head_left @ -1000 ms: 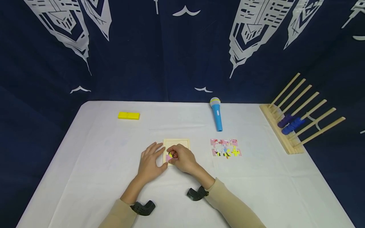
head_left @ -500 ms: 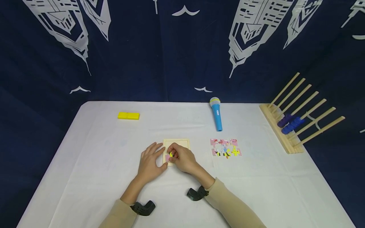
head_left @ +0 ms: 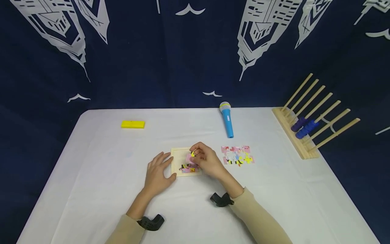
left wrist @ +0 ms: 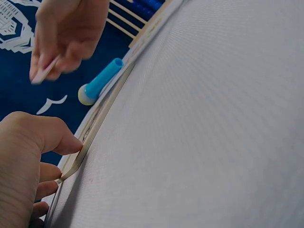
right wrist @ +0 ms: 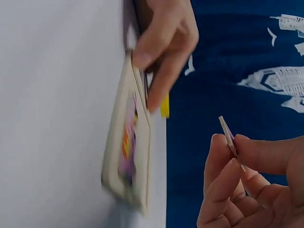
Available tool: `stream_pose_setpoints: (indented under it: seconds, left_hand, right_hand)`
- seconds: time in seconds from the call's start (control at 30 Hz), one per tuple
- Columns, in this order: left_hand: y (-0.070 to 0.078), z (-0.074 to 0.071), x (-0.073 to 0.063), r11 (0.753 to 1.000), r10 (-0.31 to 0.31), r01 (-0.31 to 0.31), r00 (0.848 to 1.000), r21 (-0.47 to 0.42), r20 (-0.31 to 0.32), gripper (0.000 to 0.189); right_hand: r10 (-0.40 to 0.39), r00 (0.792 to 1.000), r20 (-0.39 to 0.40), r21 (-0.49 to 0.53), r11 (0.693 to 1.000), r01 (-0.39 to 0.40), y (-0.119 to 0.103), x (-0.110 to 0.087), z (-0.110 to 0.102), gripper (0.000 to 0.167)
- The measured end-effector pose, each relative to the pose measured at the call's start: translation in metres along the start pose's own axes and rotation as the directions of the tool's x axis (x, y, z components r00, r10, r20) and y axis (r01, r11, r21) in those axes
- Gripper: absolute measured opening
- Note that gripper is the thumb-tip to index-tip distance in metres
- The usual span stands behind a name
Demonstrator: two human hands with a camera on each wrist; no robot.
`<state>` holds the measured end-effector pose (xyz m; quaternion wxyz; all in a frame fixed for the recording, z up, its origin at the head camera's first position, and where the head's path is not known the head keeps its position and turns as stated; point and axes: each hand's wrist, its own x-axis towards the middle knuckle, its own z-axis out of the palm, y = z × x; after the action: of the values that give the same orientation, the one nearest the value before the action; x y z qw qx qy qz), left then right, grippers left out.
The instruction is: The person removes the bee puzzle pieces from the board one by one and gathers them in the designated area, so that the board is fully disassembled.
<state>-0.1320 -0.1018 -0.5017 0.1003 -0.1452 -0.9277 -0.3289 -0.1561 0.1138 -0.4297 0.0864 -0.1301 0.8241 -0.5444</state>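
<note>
My right hand (head_left: 210, 161) pinches a puzzle piece (right wrist: 229, 135) between thumb and fingertips, raised over the right part of a small wooden puzzle tray (head_left: 173, 164). Pink and yellow surface shows on the piece (head_left: 190, 158) in the head view. Several joined pieces (head_left: 189, 169) lie along the tray's near side, partly hidden under the right hand. With fingers spread, my left hand (head_left: 158, 173) rests against the tray's left edge. In the left wrist view, the left thumb (left wrist: 66, 140) touches the tray's rim, the other fingers at its side.
Right of the tray lies a group of loose puzzle pieces (head_left: 237, 159), pink, white and yellow. Farther back are a blue toy microphone (head_left: 228, 123) and a yellow block (head_left: 132, 124). A wooden peg rack (head_left: 292, 135) with blue and purple rings stands at the table's right edge.
My right hand has moved right and away from me with the piece, from the tray's lower left, uncovering the joined pieces. The left hand keeps its place. The head view has shifted slightly.
</note>
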Motion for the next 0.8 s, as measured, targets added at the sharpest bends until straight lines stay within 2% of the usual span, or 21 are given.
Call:
stream_pose_setpoints:
  seconds: [0.13, 0.37, 0.53, 0.8]
  left_hand:
    - [0.0, -0.001, -0.001, 1.0, 0.0, 0.0, 1.0, -0.013, -0.007, 0.059]
    - [-0.002, -0.002, -0.002, 1.0, -0.021, 0.02, 1.0, -0.007, -0.003, 0.06]
    - [-0.001, -0.003, -0.002, 0.999, -0.029, 0.029, 1.0, -0.02, -0.001, 0.06]
    - [0.001, 0.001, -0.001, 0.999, -0.018, 0.018, 1.0, -0.027, -0.001, 0.06]
  right_hand:
    - [0.013, 0.997, -0.07, -0.091, 0.996, -0.019, 0.008, -0.02, -0.03, 0.026]
    - [0.138, 0.977, -0.16, -0.18, 0.97, -0.166, 0.033, -0.056, -0.072, 0.023]
    - [0.176, 0.964, -0.199, -0.259, 0.939, -0.225, 0.046, -0.067, -0.082, 0.017]
    - [0.165, 0.962, -0.219, -0.317, 0.92, -0.23, 0.06, -0.071, -0.085, 0.013]
